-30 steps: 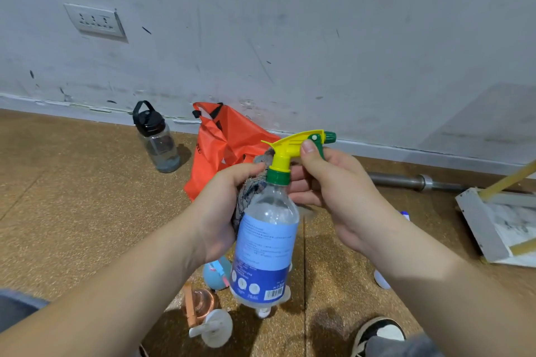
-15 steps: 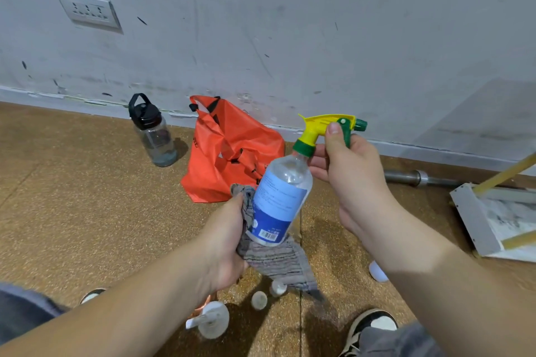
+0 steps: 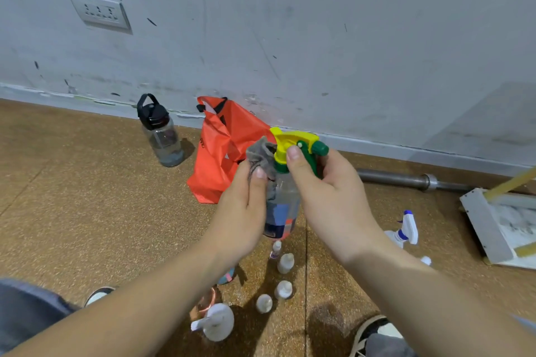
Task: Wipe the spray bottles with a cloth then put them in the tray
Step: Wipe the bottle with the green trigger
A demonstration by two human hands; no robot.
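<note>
A clear spray bottle (image 3: 285,200) with a blue label and a yellow-and-green trigger head is held upright in mid-air in front of me. My right hand (image 3: 324,188) grips its trigger head and neck, thumb on the yellow part. My left hand (image 3: 243,206) holds a grey cloth (image 3: 261,153) against the bottle's left shoulder. The cloth bunches up beside the trigger head. Another spray bottle (image 3: 404,230), white with a blue nozzle, lies on the floor to the right. A white tray (image 3: 484,226) sits at the far right edge, tilted.
Several small white bottles (image 3: 284,275) and a white pump bottle (image 3: 216,324) stand on the brown floor below my hands. An orange bag (image 3: 220,159) and a dark water bottle (image 3: 161,132) are by the wall. A steel bar (image 3: 406,180) lies along the skirting. My shoes show at the bottom.
The bottle went from tilted to upright. My left hand moved the cloth up from the bottle's base to its shoulder, near the trigger head. The right hand kept its grip.
</note>
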